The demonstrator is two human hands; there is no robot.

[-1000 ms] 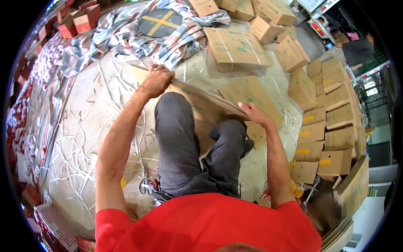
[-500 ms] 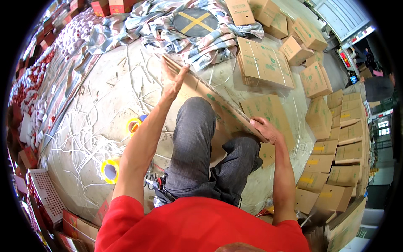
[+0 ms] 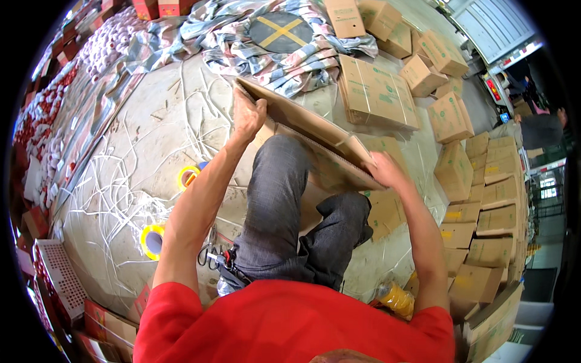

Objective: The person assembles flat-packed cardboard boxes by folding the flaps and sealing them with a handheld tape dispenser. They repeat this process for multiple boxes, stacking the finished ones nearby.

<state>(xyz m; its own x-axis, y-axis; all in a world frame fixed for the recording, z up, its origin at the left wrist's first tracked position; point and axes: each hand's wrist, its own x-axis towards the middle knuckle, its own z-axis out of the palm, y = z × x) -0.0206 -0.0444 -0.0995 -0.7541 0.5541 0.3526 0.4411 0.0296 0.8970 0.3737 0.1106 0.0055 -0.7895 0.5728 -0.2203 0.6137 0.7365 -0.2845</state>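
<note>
A brown cardboard box (image 3: 302, 115) stands tilted between my hands, its long walls parted by a narrow gap at the top. My left hand (image 3: 249, 116) is closed on its far-left end, thumb over the edge. At the opposite end, my right hand (image 3: 387, 170) grips the near-right corner. The box leans by my raised knee (image 3: 281, 160), which hides part of its lower side. Beyond it lies a strapped stack of flat cartons (image 3: 378, 94). Another flat carton (image 3: 386, 215) rests on the floor under my right hand.
White straps (image 3: 115, 202) tangle on the floor at left, near tape rolls (image 3: 152, 242). A striped tarp (image 3: 221, 36) bunches at the far side. Cardboard boxes (image 3: 499, 193) are stacked at right. A white plastic crate (image 3: 60, 272) stands at lower left; an orange-yellow bottle (image 3: 396, 300) lies near my right elbow.
The flattened box has opened out, its two long walls now apart at the top. My right hand has shifted slightly up and stays at the box's right end; my left hand keeps its end.
</note>
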